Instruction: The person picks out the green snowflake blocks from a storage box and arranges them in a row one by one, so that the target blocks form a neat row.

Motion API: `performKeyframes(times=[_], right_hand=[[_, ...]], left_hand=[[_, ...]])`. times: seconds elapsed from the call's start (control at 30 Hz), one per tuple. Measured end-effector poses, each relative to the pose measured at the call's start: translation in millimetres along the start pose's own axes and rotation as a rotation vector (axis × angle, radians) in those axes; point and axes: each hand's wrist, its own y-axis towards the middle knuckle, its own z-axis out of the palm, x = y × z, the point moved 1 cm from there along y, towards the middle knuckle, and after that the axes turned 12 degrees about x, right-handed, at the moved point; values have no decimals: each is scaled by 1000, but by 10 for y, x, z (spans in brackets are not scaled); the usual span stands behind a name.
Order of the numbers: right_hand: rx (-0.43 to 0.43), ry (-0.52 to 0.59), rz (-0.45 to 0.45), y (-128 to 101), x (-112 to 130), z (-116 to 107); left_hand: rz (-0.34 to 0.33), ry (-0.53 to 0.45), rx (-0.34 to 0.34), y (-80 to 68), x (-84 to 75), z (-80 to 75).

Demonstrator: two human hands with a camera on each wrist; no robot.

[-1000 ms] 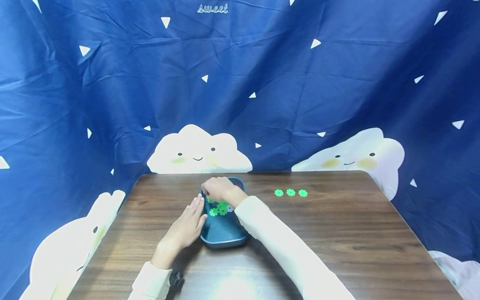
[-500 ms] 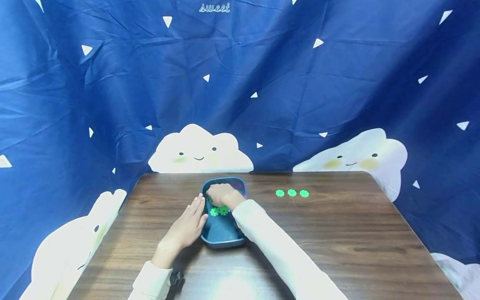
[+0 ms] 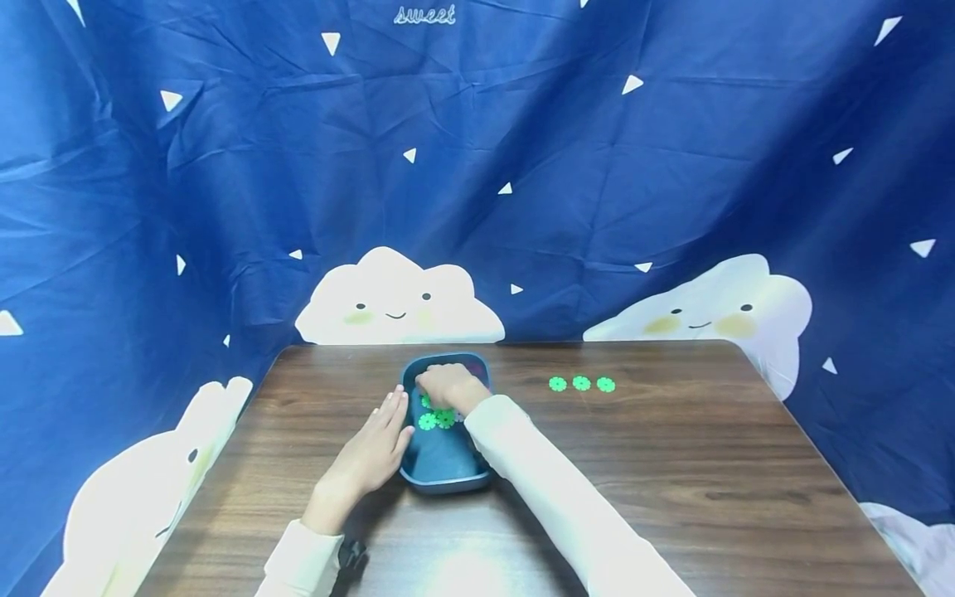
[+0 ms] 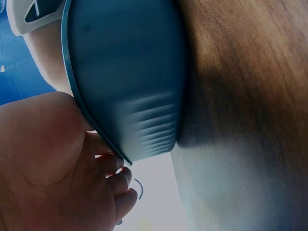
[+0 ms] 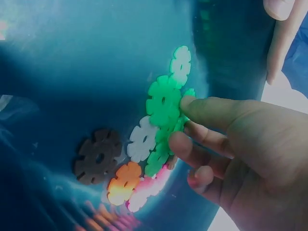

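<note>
Right hand (image 3: 448, 385) inside blue tray (image 3: 440, 473), far half, fingers curled down onto cluster of flat flower-shaped discs. Wrist view: index and middle fingertips (image 5: 190, 103) pressing on green disc (image 5: 163, 102), thumb hidden, so contact sure but actual pinch not confirmable. Green disc directly under fingertips, at inner wall side of tray, overlapping more green discs; white disc (image 5: 142, 138), orange disc (image 5: 124, 183), brown disc (image 5: 98, 156) and a pink one just beside, further toward tray middle. Left hand (image 3: 369, 456) flat, fingers straight, laid against tray's left outer wall (image 4: 130, 86), steadying it (holding nothing). Tray long axis running away from body, near centre of wooden table (image 3: 671, 464). Right hand clearly nearer to the discs; left hand outside the rim. Three green discs (image 3: 581, 383) in a row on table, well apart to the right of tray.
</note>
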Motion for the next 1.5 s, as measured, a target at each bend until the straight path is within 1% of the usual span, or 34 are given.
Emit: performKeyframes(times=[0.2, 0.4, 0.63, 0.77, 0.97, 1.23, 1.5], right_hand=[[4, -1, 11, 4, -13, 0], [22, -56, 35, 39, -5, 7], [4, -80, 40, 48, 20, 3], [8, -84, 38, 50, 34, -3], [13, -91, 22, 43, 38, 0], [-32, -40, -24, -35, -20, -59], [-75, -23, -66, -59, -87, -122]], left_hand=[[0, 5, 0, 10, 1, 1], [-16, 9, 7, 2, 10, 9], [-18, 13, 7, 1, 6, -2], [-20, 8, -3, -1, 7, 6], [-27, 6, 3, -10, 2, 2], [-13, 12, 0, 5, 12, 3], [-3, 19, 8, -2, 14, 2]])
